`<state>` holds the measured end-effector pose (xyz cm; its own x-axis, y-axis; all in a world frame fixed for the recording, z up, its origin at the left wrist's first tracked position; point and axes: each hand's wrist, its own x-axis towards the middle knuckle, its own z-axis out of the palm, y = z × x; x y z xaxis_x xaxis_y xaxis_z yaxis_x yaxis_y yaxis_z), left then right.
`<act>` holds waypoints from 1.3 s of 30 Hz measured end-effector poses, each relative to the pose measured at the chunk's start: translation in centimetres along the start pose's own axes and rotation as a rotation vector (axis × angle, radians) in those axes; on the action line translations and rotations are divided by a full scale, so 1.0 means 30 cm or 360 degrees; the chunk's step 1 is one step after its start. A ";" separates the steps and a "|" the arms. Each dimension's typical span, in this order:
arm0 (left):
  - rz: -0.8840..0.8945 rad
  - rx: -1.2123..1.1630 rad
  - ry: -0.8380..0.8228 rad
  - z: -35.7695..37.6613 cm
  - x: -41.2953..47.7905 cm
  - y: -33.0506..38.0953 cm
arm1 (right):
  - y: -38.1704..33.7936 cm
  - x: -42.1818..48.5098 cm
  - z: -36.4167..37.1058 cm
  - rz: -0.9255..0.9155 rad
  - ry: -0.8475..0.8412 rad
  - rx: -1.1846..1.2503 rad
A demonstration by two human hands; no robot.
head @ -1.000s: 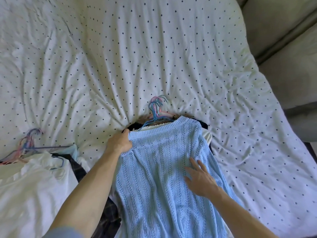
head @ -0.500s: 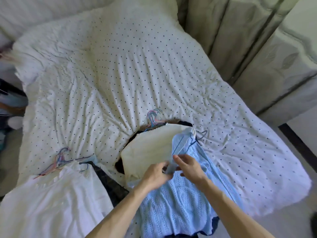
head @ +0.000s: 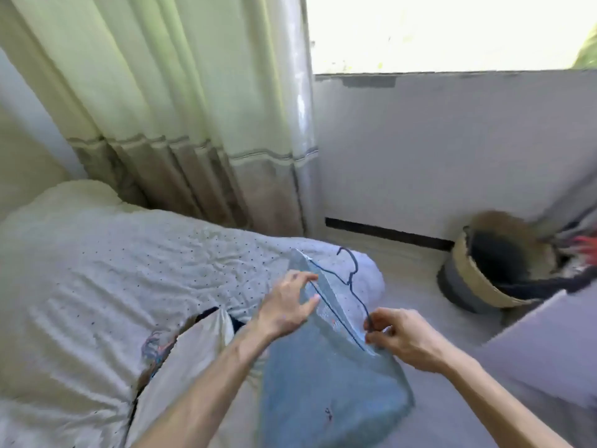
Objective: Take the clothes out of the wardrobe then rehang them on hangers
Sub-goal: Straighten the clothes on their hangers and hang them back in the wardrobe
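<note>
Both grips are clamped: my left grip point(head: 287, 305) pinches the blue sweater point(head: 326, 383) at its far shoulder, my right grip point(head: 403, 337) pinches the hanger point(head: 351, 275) inside it, above the right edge of the bed point(head: 129, 260)

1. The sweater point(head: 323, 383) runs off the bottom edge, so its hem is out of sight.
2. The hanger point(head: 350, 281) ends inside the right hand point(head: 403, 341), its tip hidden.
3. The basket point(head: 475, 279) is blurred; its dark contents cannot be told.
4. Red things point(head: 586, 248) at the right edge are smeared and cut off.
</note>
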<state>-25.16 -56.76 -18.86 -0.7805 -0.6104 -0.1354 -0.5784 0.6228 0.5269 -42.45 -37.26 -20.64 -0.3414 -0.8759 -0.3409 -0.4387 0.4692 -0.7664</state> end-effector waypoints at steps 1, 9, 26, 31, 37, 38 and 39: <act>0.0169 0.0076 0.0059 -0.005 0.046 0.105 | 0.023 -0.076 -0.082 0.0004 0.0068 -0.0052; 0.1092 -0.0132 -0.0598 0.167 0.134 0.980 | 0.205 -0.667 -0.491 0.0200 0.0720 0.0009; 0.1813 -0.0157 -0.1297 0.726 0.098 1.867 | 0.649 -1.331 -0.432 0.1380 0.2326 -0.0023; 0.2079 -0.0274 -0.1473 0.799 0.025 2.070 | 0.650 -1.406 -0.402 0.1707 0.2528 -0.0513; 0.2445 -0.0112 -0.1586 0.929 -0.110 2.194 | 0.598 -1.489 -0.306 0.2085 0.2167 -0.0290; 0.2507 -0.0074 -0.1625 0.950 -0.135 2.202 | 0.589 -1.492 -0.287 0.2087 0.2101 -0.0119; 0.2565 -0.0030 -0.1649 0.967 -0.154 2.209 | 0.581 -1.494 -0.277 0.2068 0.2044 0.0044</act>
<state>-66.78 1.52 -7.66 -0.3162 0.9474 0.0486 0.7281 0.2095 0.6527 -41.70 11.12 -14.20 -0.7752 0.6255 -0.0884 0.6028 0.6907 -0.3995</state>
